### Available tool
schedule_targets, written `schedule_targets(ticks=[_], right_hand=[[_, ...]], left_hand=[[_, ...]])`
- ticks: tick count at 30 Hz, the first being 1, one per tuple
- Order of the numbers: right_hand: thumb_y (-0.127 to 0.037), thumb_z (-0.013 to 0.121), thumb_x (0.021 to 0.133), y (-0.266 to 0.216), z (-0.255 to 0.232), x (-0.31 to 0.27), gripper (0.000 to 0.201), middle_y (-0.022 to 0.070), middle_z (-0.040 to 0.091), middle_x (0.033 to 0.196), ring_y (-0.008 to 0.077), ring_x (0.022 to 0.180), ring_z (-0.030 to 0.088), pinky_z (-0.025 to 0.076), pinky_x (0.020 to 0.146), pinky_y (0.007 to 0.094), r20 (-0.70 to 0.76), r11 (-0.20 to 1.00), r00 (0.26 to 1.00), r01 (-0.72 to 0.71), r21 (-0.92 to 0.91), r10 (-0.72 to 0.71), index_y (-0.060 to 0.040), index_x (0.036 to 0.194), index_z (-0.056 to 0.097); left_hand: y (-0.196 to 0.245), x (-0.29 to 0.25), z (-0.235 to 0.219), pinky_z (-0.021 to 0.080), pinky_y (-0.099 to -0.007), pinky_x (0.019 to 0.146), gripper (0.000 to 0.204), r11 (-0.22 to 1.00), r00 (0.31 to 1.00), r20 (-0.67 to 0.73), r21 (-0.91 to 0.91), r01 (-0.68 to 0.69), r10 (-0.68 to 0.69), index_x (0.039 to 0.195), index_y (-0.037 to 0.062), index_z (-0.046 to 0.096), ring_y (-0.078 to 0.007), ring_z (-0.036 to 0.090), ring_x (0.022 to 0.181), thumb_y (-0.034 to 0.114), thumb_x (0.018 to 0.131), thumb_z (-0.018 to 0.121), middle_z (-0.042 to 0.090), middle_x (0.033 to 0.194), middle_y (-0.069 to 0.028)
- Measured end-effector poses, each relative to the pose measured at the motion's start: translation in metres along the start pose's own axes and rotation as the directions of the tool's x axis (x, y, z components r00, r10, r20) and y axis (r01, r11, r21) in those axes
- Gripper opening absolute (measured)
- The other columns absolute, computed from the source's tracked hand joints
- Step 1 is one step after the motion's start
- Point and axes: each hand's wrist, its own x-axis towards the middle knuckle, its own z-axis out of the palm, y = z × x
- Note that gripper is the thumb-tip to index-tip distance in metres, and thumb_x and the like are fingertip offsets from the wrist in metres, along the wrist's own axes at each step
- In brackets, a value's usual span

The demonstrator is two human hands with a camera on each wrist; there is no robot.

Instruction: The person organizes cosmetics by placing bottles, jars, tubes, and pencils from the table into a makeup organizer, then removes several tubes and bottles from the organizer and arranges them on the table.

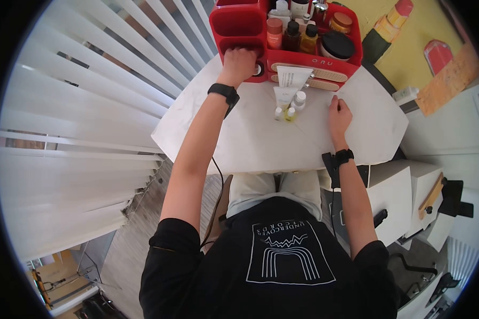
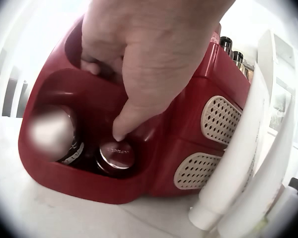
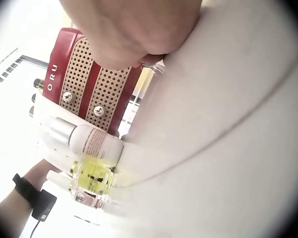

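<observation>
My left hand is at the left compartments of a red cosmetics organizer. In the left wrist view its bent fingers dip behind a divider, where what they touch is hidden. The thumb points down, its tip right at the shiny lid of a small round container. Beside that stands a blurred container with a whitish top, in the same compartment. My right hand rests on the white table, fingers loosely curled, holding nothing visible, to the right of the small bottles and tubes.
Two white tubes stand before the organizer's woven drawer fronts. Near them are a white bottle and a small yellow bottle. Several bottles and jars fill the organizer's right section. White blinds hang on the left.
</observation>
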Motion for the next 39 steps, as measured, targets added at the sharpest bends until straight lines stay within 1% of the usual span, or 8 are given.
schedule_targets(ticks=[10,12,19,22,25,28,32,39], right_hand=[[-0.030,0.056,0.091,-0.002,0.000,-0.002,0.039,0.0156,0.055,0.057,0.0291,0.050,0.049,0.040,0.054,0.0388,-0.022,0.999,1.000,0.016,0.051,-0.015,0.0011,0.069,0.056],[-0.030,0.055,0.092,-0.002,-0.001,-0.002,0.040,0.0156,0.051,0.056,0.0243,0.051,0.049,0.040,0.054,0.0378,-0.018,0.997,1.000,0.019,0.071,-0.018,0.0026,0.069,0.055],[-0.028,0.058,0.093,-0.013,-0.007,0.002,0.031,0.0074,0.057,0.069,0.0134,0.056,0.049,0.042,0.054,0.0318,-0.005,0.928,0.986,-0.157,0.337,0.169,0.0019,0.084,0.058],[-0.014,0.068,0.085,-0.094,-0.041,-0.017,0.025,0.0048,0.061,0.086,0.0091,0.057,0.047,0.042,0.056,0.0251,0.074,0.903,0.994,0.040,0.428,-0.080,-0.0012,0.103,0.056],[-0.008,0.073,0.078,-0.138,-0.074,-0.033,0.033,0.0065,0.060,0.095,0.0105,0.060,0.048,0.044,0.057,0.0258,0.384,0.836,0.760,0.375,0.401,-0.525,-0.0018,0.106,0.056],[-0.009,0.073,0.076,-0.134,-0.069,-0.045,0.033,0.0072,0.058,0.096,0.0141,0.061,0.050,0.045,0.057,0.0275,0.462,0.822,0.689,0.388,0.416,-0.559,-0.0020,0.104,0.056],[-0.009,0.074,0.076,-0.106,-0.062,-0.048,0.033,0.0082,0.058,0.091,0.0166,0.062,0.053,0.046,0.058,0.0285,0.434,0.792,0.663,0.492,0.362,-0.611,-0.0011,0.102,0.056],[-0.008,0.073,0.076,-0.047,-0.043,-0.051,0.032,0.0142,0.060,0.091,0.0216,0.068,0.062,0.051,0.062,0.0307,0.536,0.941,0.777,0.225,0.255,-0.331,0.0040,0.100,0.055]], left_hand=[[-0.026,-0.002,-0.011,0.052,-0.0378,0.069,0.019,0.929,0.993,-0.057,-0.352,-0.117,0.103,0.095,0.0073,0.070,-0.0312,0.065,0.076,0.003,0.078,0.061,0.068,0.084,-0.0141],[-0.024,-0.009,-0.025,0.052,-0.0339,0.068,0.019,0.713,0.990,-0.128,-0.700,-0.046,-0.061,0.097,0.0053,0.069,-0.0270,0.066,0.074,0.003,0.080,0.064,0.069,0.084,-0.0133],[0.020,-0.048,-0.097,0.047,-0.0247,0.057,0.019,0.741,0.888,-0.397,-0.664,-0.101,-0.234,0.097,0.0063,0.070,-0.0122,0.060,0.061,0.010,0.079,0.073,0.065,0.074,-0.0056],[0.051,-0.061,-0.118,0.043,-0.0235,0.053,0.020,0.744,0.827,-0.533,-0.623,-0.242,-0.178,0.096,0.0065,0.069,-0.0100,0.055,0.057,0.012,0.078,0.075,0.060,0.069,-0.0029],[0.078,-0.073,-0.125,0.043,-0.0244,0.052,0.021,0.620,0.901,-0.420,-0.737,-0.270,-0.106,0.096,0.0063,0.069,-0.0106,0.054,0.056,0.011,0.077,0.075,0.060,0.070,-0.0032],[0.098,-0.083,-0.106,0.043,-0.0248,0.053,0.021,0.469,0.948,-0.317,-0.840,-0.274,-0.013,0.096,0.0056,0.069,-0.0111,0.054,0.056,0.011,0.077,0.075,0.059,0.070,-0.0040],[0.113,-0.098,-0.088,0.043,-0.0242,0.056,0.025,0.392,0.975,-0.220,-0.894,-0.218,0.040,0.099,0.0048,0.067,-0.0099,0.052,0.058,0.011,0.077,0.076,0.060,0.070,-0.0042],[0.089,-0.122,-0.048,0.040,-0.0227,0.053,0.030,0.376,0.982,0.032,-0.921,0.101,-0.185,0.092,0.0035,0.061,-0.0072,0.050,0.060,0.013,0.072,0.080,0.060,0.077,-0.0025]])
